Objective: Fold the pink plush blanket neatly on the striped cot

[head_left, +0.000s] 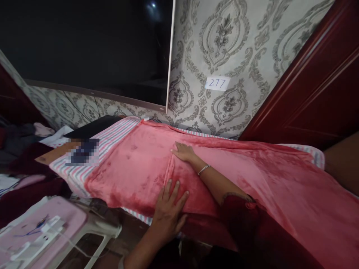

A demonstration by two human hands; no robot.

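Nearest the camera, a dark red sleeve [241, 222] is crossing in front of the pink-red blanket [131, 160], which is lying over a striped sheet [123, 129] beside the patterned wall [193, 67]. The left hand [167, 209] is resting palm down on the blanket, fingers spread wide, while the right hand [184, 152] is touching it farther out, loosely open, with a raised crease [169, 170] running between them. Smoothing the blanket seems to be the step in hand, and the next move is probably calling for flat, even pressure along that crease.
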